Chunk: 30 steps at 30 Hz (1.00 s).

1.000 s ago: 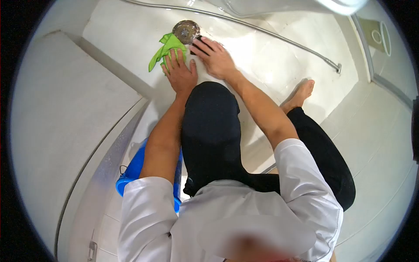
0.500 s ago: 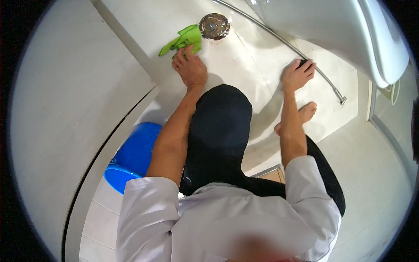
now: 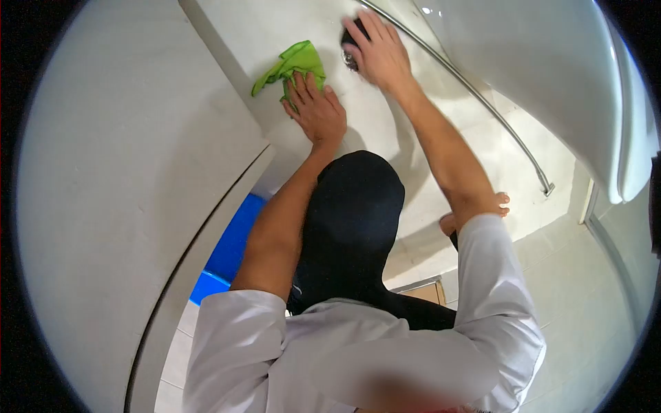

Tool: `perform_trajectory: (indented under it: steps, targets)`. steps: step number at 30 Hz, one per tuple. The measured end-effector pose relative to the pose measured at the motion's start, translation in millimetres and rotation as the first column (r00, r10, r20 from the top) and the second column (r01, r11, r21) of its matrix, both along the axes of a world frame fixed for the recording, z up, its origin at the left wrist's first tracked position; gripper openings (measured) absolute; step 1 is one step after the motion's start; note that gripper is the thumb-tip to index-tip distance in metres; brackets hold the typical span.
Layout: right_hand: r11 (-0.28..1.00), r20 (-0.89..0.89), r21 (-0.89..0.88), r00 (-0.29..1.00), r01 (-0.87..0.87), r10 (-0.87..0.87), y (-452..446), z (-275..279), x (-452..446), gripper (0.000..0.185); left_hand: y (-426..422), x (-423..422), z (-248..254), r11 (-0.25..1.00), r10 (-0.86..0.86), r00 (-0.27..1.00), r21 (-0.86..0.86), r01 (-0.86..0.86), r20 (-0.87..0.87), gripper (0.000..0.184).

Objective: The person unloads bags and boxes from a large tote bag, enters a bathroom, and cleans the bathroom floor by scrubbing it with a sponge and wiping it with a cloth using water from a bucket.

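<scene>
My left hand lies flat with its fingers stretched out, the fingertips resting on a crumpled bright green cloth on the pale floor. Up and to the right, my right hand is closed on a dark, black object, and slight blur and the fingers keep its exact kind from showing. That object is over the round floor drain, of which only a small edge shows below it.
A flexible metal hose runs across the floor on the right, beside a white toilet-like fixture. A blue bucket stands at my left elbow, next to a pale panel. My bare foot is at the right.
My right hand has carried the black object from beside the hose, up and left, onto the drain. My left hand has shifted slightly right and down, fingers more spread on the cloth.
</scene>
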State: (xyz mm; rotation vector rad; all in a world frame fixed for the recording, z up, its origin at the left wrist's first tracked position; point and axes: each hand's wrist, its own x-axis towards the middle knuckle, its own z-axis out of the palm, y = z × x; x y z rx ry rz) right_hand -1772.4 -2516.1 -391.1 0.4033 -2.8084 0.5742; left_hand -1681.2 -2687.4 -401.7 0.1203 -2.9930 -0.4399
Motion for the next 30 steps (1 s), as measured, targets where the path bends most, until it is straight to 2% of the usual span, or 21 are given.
perform_trajectory:
  steps: [1, 3, 6, 8, 10, 11, 13, 16, 18, 19, 20, 22, 23, 24, 25, 26, 27, 29, 30]
  targets:
    - [1.0, -0.086, 0.008, 0.996, -0.018, 0.018, -10, -3, -31, 0.054, 0, 0, -1, 1.0, 0.001, 1.0, -0.002, -0.001, 0.011, 0.052]
    - [0.995, 0.12, -0.053, 0.99, 0.082, -0.075, -31, 11, -62, 0.054, 1, 5, -1, 1.0, 0.011, 1.0, -0.006, -0.011, 0.024, 0.052]
    - [0.988, 0.038, -0.105, 0.993, 0.111, -0.108, -43, -5, -45, 0.054, -2, 1, 0, 0.999, -0.016, 0.998, -0.027, 0.017, 0.058, 0.056]
    - [0.993, 0.031, -0.117, 0.999, -0.036, 0.04, -45, -11, 5, 0.053, -4, 0, 5, 1.0, 0.003, 0.997, -0.026, -0.001, 0.078, 0.057]
    - [0.974, 0.157, -0.192, 0.976, -0.118, 0.149, -45, 4, 42, 0.052, -3, -1, 7, 1.0, 0.004, 0.99, -0.003, -0.004, 0.14, 0.058]
    - [0.972, 0.155, -0.194, 0.975, -0.129, 0.161, -46, 4, 30, 0.052, -4, -1, 7, 1.0, 0.016, 0.99, -0.006, -0.015, 0.138, 0.058]
    - [0.944, 0.15, -0.203, 0.944, -0.26, 0.292, -47, 3, -4, 0.054, -3, -3, 11, 1.0, 0.013, 0.979, 0.018, -0.017, 0.206, 0.058]
    - [0.931, -0.003, -0.045, 0.932, -0.362, 0.362, -86, -5, -108, 0.057, -2, -3, 16, 0.999, 0.025, 0.971, 0.015, -0.029, 0.236, 0.058]
    - [0.971, -0.141, 0.041, 0.961, -0.236, 0.24, -126, -21, -193, 0.054, -5, -2, 13, 1.0, 0.014, 0.967, -0.018, -0.01, 0.256, 0.057]
    - [0.983, -0.227, -0.121, 0.968, -0.14, 0.11, -150, -16, -224, 0.041, -6, 0, 10, 0.999, 0.027, 0.966, -0.031, -0.02, 0.257, 0.057]
    - [0.994, -0.096, -0.092, 0.994, -0.056, 0.047, -175, -15, -243, 0.05, -8, 1, 7, 1.0, 0.007, 0.97, -0.007, -0.006, 0.242, 0.059]
    - [0.979, -0.006, -0.173, 0.994, -0.106, 0.107, -224, -1, -237, 0.036, -8, -2, 8, 1.0, -0.019, 0.964, -0.001, 0.02, 0.265, 0.063]
    - [0.875, -0.156, -0.273, 0.916, -0.401, 0.371, -241, -12, -227, 0.036, -11, 1, 9, 1.0, -0.017, 0.966, -0.005, 0.019, 0.26, 0.063]
    - [0.86, 0.332, -0.484, 0.875, -0.162, 0.351, -265, 13, -199, 0.032, -14, 6, 5, 0.999, -0.046, 0.972, 0.012, 0.045, 0.232, 0.063]
    - [0.843, 0.092, -0.377, 0.89, -0.384, 0.447, -276, -4, -193, 0.034, -14, 6, 3, 0.997, -0.079, 0.977, 0.032, 0.074, 0.199, 0.062]
    - [0.816, -0.162, -0.209, 0.842, -0.539, 0.515, -286, -21, -188, 0.036, -12, 4, 2, 0.996, -0.084, 0.981, 0.037, 0.079, 0.176, 0.062]
    - [0.816, -0.181, -0.196, 0.838, -0.543, 0.514, -285, -15, -207, 0.036, -12, 4, 3, 0.998, -0.065, 0.972, 0.015, 0.063, 0.228, 0.061]
    - [0.726, 0.054, 0.019, 0.726, -0.687, 0.686, -272, 10, -239, 0.043, -10, 6, 5, 0.999, -0.035, 0.959, -0.012, 0.04, 0.281, 0.06]
    - [0.786, 0.111, -0.296, 0.797, -0.543, 0.593, -267, 18, -259, 0.04, -11, 6, 3, 0.999, -0.032, 0.963, 0.005, 0.032, 0.267, 0.06]
